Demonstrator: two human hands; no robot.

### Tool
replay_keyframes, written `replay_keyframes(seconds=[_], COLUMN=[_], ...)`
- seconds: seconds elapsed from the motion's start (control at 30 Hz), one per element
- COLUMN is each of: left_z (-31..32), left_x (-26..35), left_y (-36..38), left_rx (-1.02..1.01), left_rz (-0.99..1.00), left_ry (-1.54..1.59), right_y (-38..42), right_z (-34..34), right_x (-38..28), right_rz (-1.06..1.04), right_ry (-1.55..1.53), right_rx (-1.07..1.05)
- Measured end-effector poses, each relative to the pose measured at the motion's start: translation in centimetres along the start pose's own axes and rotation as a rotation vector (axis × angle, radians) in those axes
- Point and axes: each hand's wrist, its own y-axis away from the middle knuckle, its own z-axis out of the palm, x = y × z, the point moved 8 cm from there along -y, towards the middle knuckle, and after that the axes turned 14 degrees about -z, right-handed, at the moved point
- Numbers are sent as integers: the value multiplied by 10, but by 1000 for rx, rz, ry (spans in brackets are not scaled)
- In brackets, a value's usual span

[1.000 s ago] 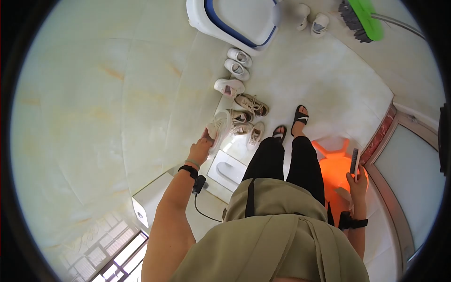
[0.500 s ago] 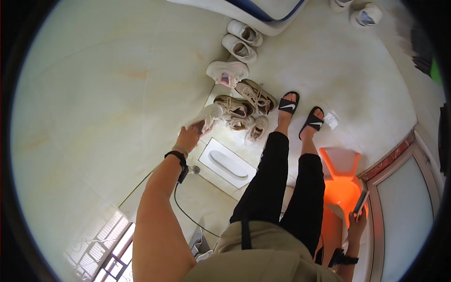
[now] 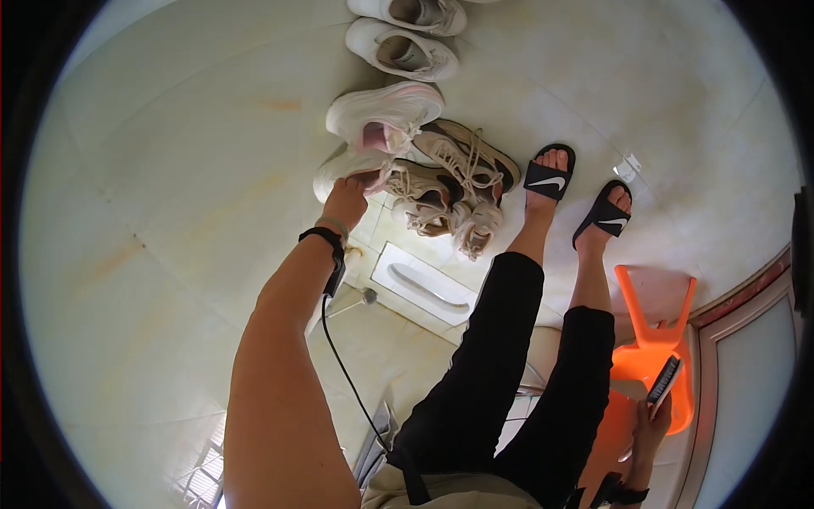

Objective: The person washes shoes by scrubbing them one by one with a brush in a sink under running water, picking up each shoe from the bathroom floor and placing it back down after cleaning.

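My left hand (image 3: 346, 204) is closed on a white sneaker (image 3: 329, 176) with a pink lining, gripping it at its opening. That sneaker leans by the wall, right beside a matching white-and-pink sneaker (image 3: 386, 110). To its right are a beige-and-brown sneaker (image 3: 415, 182) and another brown-soled sneaker (image 3: 466, 161) with loose laces. Lower right, my right hand (image 3: 651, 433) holds a scrub brush (image 3: 664, 380) by one end, its dark bristles showing, in front of an orange plastic chair (image 3: 653, 360).
White shoes (image 3: 398, 51) stand farther along the wall. A small off-white pair (image 3: 479, 229) sits nearest the white squat toilet (image 3: 424, 284). My feet wear black slides (image 3: 549, 174). A frosted door (image 3: 755, 399) is at right, and a cable (image 3: 343, 373) hangs from my left wrist.
My left hand has carried the sneaker farther along the wall, up beside its match. The brush in my right hand has turned, bringing its bristles into view. The camera view has shifted too.
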Motion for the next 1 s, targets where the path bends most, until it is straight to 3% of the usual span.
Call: replay_keyframes(seconds=[0.17, 0.23, 0.33, 0.4, 0.5, 0.67, 0.97, 1.0], left_z=[11, 14, 6, -1, -4, 8, -36, -56], left_x=[5, 4, 2, -1, 3, 9, 10, 6], left_y=[-27, -28, -12, -7, 8, 20, 18, 7], left_rx=[-96, 46, 45, 132, 78, -2, 175, -7], left_rz=[28, -11, 96, 73, 141, 143, 75, -30], left_ry=[2, 109, 23, 120, -76, 46, 44, 219], right_y=[-15, -16, -22, -21, -22, -27, -33, -33], right_z=[3, 9, 8, 10, 15, 16, 6, 7], right_x=[-7, -22, 4, 13, 11, 8, 1, 2], right_rz=[58, 246, 133, 163, 207, 198, 176, 181], right_ry=[-74, -71, -140, -132, -125, -134, -170, -180], right_rx=[38, -15, 90, 64, 30, 13, 52, 58])
